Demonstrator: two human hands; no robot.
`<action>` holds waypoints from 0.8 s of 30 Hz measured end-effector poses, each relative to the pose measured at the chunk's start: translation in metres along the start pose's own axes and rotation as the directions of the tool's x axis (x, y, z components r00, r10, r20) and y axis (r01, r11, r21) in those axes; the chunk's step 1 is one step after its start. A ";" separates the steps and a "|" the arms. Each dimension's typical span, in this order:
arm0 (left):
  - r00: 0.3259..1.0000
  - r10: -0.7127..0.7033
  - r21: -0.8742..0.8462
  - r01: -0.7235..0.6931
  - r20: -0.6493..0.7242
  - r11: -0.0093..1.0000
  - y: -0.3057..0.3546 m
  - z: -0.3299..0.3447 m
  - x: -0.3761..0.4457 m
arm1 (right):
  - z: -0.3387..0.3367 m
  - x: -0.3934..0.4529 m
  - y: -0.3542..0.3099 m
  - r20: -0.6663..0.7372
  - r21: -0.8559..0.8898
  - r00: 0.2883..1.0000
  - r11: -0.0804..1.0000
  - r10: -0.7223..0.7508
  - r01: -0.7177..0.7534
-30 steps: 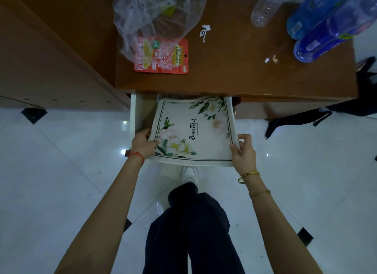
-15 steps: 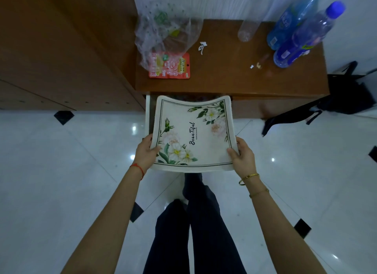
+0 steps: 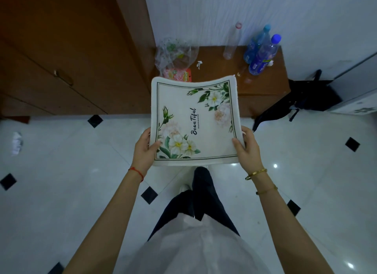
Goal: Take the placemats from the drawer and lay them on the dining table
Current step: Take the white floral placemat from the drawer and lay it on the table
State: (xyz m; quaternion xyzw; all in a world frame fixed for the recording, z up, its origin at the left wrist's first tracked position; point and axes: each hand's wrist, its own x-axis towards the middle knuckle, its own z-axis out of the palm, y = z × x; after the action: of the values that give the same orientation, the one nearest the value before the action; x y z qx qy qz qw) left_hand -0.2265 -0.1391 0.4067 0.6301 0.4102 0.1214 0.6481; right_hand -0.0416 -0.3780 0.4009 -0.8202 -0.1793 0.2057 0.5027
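Placemats (image 3: 195, 118) gripped by left hand (image 3: 143, 149), right hand (image 3: 247, 149); three bottles (image 3: 263, 55)

The placemats (image 3: 195, 120) are now fully out of the drawer and higher, w/ left hand (image 3: 145, 149) and right hand (image 3: 245, 149) lifted too. The counter (image 3: 220, 69) now looks farther away.

both arms are bare, with no sleeves seen. a thin red string (image 3: 137, 172) is tied around the wrist of the left hand (image 3: 143, 149). a shiny gold bangle (image 3: 256, 173) is worn near the right hand (image 3: 247, 149), and a thinner gold bracelet with a dark bead (image 3: 266, 190) is worn further up that arm. a loose white top (image 3: 195, 247) is worn over dark trousers (image 3: 201, 200). a white shoe (image 3: 184, 187) can be seen.
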 end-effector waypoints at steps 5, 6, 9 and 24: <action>0.998 0.053 -0.033 -0.054 -0.036 0.998 0.018 -0.013 -0.050 | -0.013 -0.041 -0.027 0.001 0.051 0.998 0.997 -0.062 0.062; 0.998 0.058 -0.041 -0.059 -0.040 0.997 0.019 -0.015 -0.059 | -0.015 -0.046 -0.031 0.002 0.060 0.998 0.996 -0.070 0.070; 0.995 0.072 -0.062 -0.076 -0.063 0.995 0.019 -0.016 -0.082 | -0.019 -0.062 -0.037 0.015 0.081 0.996 0.993 -0.091 0.090; 0.936 0.066 -0.096 -0.106 -0.347 0.990 -0.005 -0.024 -0.186 | -0.019 -0.085 -0.049 0.268 0.142 0.940 0.974 -0.211 0.178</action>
State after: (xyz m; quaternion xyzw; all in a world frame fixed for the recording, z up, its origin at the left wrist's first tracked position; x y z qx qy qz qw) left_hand -0.3627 -0.2476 0.4757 0.5788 0.4811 0.2807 0.5956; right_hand -0.1081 -0.4136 0.4661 -0.7303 -0.3168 0.2795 0.5368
